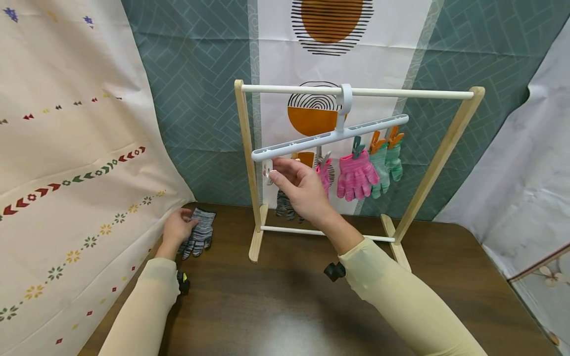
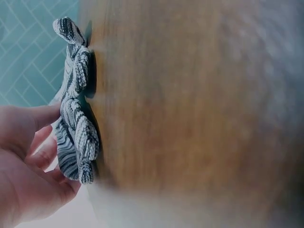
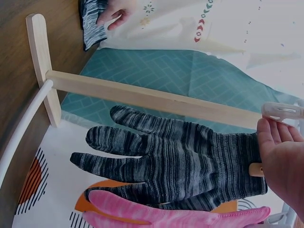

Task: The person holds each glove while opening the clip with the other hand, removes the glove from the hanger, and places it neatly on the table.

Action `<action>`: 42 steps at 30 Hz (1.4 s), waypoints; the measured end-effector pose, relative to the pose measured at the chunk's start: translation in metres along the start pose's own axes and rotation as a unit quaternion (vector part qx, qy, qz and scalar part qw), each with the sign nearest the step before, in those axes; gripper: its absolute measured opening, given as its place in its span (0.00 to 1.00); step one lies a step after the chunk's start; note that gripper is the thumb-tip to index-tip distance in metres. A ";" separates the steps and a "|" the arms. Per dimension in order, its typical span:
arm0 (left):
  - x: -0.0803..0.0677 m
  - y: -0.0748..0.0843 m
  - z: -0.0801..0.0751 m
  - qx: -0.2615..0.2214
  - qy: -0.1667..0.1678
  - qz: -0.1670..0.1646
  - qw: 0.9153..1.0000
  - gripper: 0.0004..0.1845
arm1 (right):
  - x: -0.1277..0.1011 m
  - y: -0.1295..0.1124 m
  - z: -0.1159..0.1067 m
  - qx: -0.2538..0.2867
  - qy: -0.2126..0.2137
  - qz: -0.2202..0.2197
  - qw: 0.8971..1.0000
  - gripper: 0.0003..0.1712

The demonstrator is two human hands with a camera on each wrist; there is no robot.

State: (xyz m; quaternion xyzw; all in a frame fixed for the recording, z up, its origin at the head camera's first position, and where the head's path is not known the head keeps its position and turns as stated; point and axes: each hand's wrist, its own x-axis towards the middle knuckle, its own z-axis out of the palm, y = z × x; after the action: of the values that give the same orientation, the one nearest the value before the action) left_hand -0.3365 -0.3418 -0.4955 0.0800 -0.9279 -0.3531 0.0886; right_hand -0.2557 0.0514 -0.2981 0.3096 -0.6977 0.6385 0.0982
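Grey striped glove (image 1: 199,232), loose one of a pair: lies flat on the dark wooden table (image 1: 285,306), near its left edge, just beside the patterned cloth backdrop (image 1: 67,148).

Wooden drying rack (image 1: 249,168) stands upright at the back of the table. White clip hanger (image 1: 329,137) hooks over the top rail and tilts, its left end lower. Hung along it, left to right: second grey striped glove (image 3: 180,156), pink gloves (image 1: 356,175), green gloves (image 1: 386,165).

Left hand (image 1: 177,228): rests on the cuff end of the loose glove, fingers curled round its edge; the left wrist view shows the thumb on one side and the fingers on the other, so the glove is grasped but not lifted. View is blurred, so grip firmness cannot be judged.

Right hand (image 1: 302,187): raised at the low end of the hanger, fingertips pinching a white clip (image 1: 269,170). Whether the clip is squeezed open cannot be told.

Risks, judged:
- The hanger already tilts; a downward pull at the clip could tip it further or slide its hook along the rail.
- The rack looks light; a sideways tug could shift it.
- An edge-only grip on the loose glove could let it slip when raised.
- The hung grey glove sits close behind the right hand and could be knocked from its clip.
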 end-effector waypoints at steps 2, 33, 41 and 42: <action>-0.001 -0.001 -0.001 0.001 0.005 0.004 1.000 0.27 | 0.000 -0.001 0.000 -0.001 0.000 -0.001 1.000 0.20; -0.034 0.082 -0.010 -0.139 0.129 0.108 0.976 0.26 | -0.016 0.000 -0.024 -0.007 -0.011 -0.046 0.999 0.21; -0.049 0.112 -0.012 -0.163 0.143 0.144 0.966 0.25 | -0.023 0.000 -0.034 -0.097 -0.003 -0.066 0.993 0.23; -0.051 0.115 -0.013 -0.167 0.142 0.147 0.965 0.25 | -0.024 0.000 -0.035 -0.111 -0.001 -0.070 0.991 0.23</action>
State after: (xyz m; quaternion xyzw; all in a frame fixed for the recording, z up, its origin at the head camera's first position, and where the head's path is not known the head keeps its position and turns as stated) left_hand -0.2942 -0.2540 -0.4145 -0.0242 -0.8352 -0.4712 0.2823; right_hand -0.2460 0.0920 -0.3046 0.3455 -0.7412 0.5480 0.1760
